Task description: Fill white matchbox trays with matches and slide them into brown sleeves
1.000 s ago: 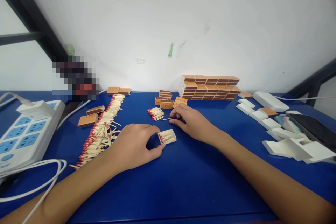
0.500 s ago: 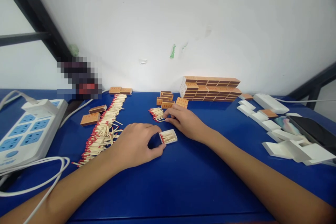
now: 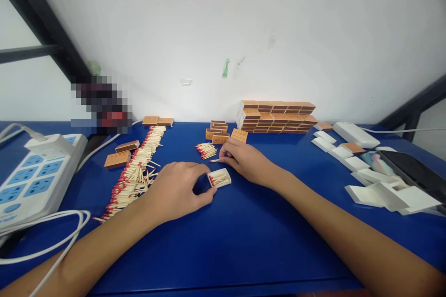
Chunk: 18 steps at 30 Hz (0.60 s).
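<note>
My left hand (image 3: 179,190) has its thumb and forefinger at the left end of a small white matchbox tray (image 3: 223,184), which lies on the blue table with several red-tipped matches inside. Just behind the tray, my right hand (image 3: 245,160) pinches the plain end of a single match (image 3: 213,161), its red head pointing left. A small heap of matches (image 3: 206,151) lies left of those fingertips. Behind my right hand lies a matchbox (image 3: 239,136), with a few more matchboxes (image 3: 220,138) standing on edge beside it.
A long row of loose matches (image 3: 135,171) runs along the left, with matchboxes (image 3: 117,159) beside it. Stacked matchboxes (image 3: 277,116) stand against the wall. White trays (image 3: 355,164) and a phone (image 3: 411,171) lie at right. A power strip (image 3: 52,167) and white cable (image 3: 78,232) occupy the left.
The match in my right fingers now lies apart from the small heap. My left hand stays at the tray, and the whole view has shifted slightly.
</note>
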Each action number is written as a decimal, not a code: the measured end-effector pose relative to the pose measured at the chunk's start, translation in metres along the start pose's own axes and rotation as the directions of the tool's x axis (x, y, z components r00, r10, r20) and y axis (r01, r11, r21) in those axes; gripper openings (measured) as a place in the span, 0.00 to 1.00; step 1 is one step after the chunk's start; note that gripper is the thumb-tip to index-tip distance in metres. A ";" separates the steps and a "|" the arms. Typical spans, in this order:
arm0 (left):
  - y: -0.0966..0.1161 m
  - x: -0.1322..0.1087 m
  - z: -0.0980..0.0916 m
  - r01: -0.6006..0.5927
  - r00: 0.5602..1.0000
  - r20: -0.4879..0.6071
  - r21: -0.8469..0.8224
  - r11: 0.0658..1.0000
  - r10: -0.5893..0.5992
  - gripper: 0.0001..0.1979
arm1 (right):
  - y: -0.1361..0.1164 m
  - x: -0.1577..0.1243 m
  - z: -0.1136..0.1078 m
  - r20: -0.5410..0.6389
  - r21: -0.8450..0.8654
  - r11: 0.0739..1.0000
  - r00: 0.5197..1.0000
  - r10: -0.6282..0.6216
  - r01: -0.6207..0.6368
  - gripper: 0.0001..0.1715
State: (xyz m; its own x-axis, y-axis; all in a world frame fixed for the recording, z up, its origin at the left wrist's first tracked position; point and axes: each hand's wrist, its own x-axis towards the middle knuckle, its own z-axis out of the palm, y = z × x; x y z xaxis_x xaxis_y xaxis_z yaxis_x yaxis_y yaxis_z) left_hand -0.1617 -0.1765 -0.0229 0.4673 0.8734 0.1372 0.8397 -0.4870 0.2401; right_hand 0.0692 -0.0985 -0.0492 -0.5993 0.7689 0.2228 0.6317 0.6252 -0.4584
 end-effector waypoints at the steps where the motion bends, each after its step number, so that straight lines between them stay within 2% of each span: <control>1: 0.000 0.000 0.000 0.015 1.000 -0.007 0.001 1.000 -0.015 0.15 | -0.001 -0.001 -0.003 -0.013 0.003 1.000 1.000 -0.003 0.003 0.06; 4: 0.001 0.001 -0.001 0.060 0.998 -0.021 0.001 0.998 -0.060 0.13 | -0.007 -0.008 -0.011 -0.029 0.053 0.997 0.998 -0.046 0.048 0.06; 9: 0.001 0.001 -0.001 0.075 0.997 -0.024 0.009 0.997 -0.075 0.13 | -0.020 -0.013 -0.014 0.078 0.147 0.987 0.994 -0.077 0.065 0.06; 12: 0.002 -0.001 -0.001 0.050 0.999 -0.007 0.008 0.999 -0.050 0.14 | -0.017 -0.009 -0.007 0.016 0.190 0.980 0.998 -0.068 0.063 0.06; 14: 0.002 -0.002 0.000 0.033 0.999 -0.005 0.001 0.999 -0.033 0.14 | -0.010 -0.004 0.000 -0.022 0.163 0.985 0.998 -0.055 0.058 0.08; 18: 0.002 -0.001 0.001 0.017 1.000 0.004 -0.013 1.000 -0.017 0.15 | -0.001 0.000 0.008 -0.023 0.072 0.996 0.998 -0.060 0.062 0.12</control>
State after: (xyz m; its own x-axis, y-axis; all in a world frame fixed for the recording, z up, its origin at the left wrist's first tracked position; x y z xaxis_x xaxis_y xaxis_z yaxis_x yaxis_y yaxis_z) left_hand -0.1601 -0.1784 -0.0236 0.4542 0.8814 0.1297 0.8438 -0.4723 0.2550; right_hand 0.0644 -0.0999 -0.0560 -0.6247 0.7328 0.2697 0.5567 0.6602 -0.5042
